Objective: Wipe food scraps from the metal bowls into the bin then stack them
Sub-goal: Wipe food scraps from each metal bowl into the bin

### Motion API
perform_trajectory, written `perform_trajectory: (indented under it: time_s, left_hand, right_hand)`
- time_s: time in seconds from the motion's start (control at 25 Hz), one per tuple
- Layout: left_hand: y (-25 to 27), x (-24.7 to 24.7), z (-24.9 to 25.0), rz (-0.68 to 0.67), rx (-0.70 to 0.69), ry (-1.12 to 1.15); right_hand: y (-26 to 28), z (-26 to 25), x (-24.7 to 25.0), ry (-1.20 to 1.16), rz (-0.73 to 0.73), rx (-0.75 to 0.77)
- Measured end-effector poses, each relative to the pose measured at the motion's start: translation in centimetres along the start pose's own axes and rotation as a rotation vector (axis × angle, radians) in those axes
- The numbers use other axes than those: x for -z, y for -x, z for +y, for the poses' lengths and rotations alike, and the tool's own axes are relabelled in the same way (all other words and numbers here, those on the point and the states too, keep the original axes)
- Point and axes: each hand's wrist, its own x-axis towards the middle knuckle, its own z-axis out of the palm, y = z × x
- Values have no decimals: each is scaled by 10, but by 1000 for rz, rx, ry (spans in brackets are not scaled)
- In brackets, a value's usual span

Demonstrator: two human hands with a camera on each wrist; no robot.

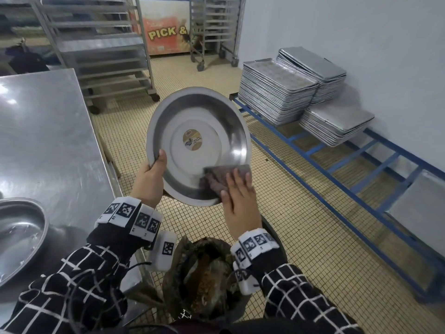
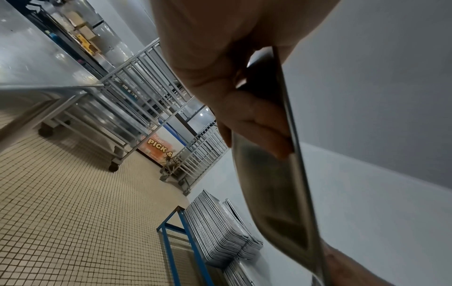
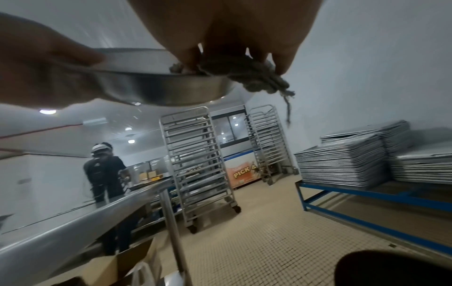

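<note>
Currently the left hand (image 1: 150, 182) grips the metal bowl (image 1: 198, 145) at its left rim, thumb hooked over the lip inside and fingers (image 2: 259, 123) curled against the underside. It is tilted up toward the head camera, its lower edge hanging above the bin (image 1: 207, 276), which holds brown scraps in a liner. A round sticker (image 1: 192, 139) sits at the bowl's centre. The right hand (image 1: 238, 198) presses a dark cloth (image 1: 222, 178) flat against the inner wall at the lower right rim, fingers straight and lightly spread; a frayed corner of cloth spills over the edge. On the left, the steel worktop (image 1: 48, 131) runs close to the left forearm, with a second bowl (image 1: 19, 237) resting near its front edge. Tiled floor (image 1: 301, 225) lies open beyond the bin. To the right, well apart from the hands, a blue rack (image 1: 337, 169) carries stacked baking trays (image 1: 277, 92).
</note>
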Motion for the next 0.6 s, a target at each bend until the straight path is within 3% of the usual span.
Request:
perform_trajectory:
  time_s: [0.24,0.52,0.6]
  left_hand:
    - [-2,9,-9,-107,125,-13]
    - [-23,27,-31,-311,283,-63]
    - [-25,27,-35,-281,246,-28]
  right_hand:
    - [-42,18,54,-231,131,-202]
    - [-53,33,75,-411,22,-324]
    - [-50,34,67,-409,81,-354]
